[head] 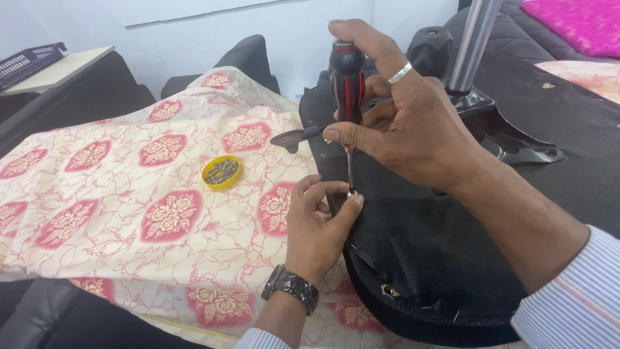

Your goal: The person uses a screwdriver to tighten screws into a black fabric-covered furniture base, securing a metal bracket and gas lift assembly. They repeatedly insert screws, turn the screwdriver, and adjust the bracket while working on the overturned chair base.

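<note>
Nearest the camera, the left hand (315,226), a metal watch (290,289) on its wrist, reaches up from the bottom edge of the view. Its thumb and forefinger are pinched together around a small screw (352,192) at the near-left edge of the upturned black chair seat (426,258), right where the seat overlaps the floral cloth (129,213).

Just above it, the right hand (400,123), with a silver ring (400,72) on one finger and a striped sleeve (575,304) behind it, is clamped on a screwdriver (347,97) with a black and red handle. The screwdriver stands nearly upright, its long axis running top to bottom: the handle end is up under the fingers and the thin shaft points straight down, its tip meeting the screw held by the left hand.

To the left, well apart from both hands, a small yellow lid (222,172) holding metal screws lies on the cloth, towards the cloth's middle.

Farther back, the chair's metal column (471,45) rises at a tilt from a dark base plate (516,139) bolted to the seat, and a black lever (297,136) sticks out leftwards over the cloth. A pink cloth (575,22) lies at the far right corner.
</note>
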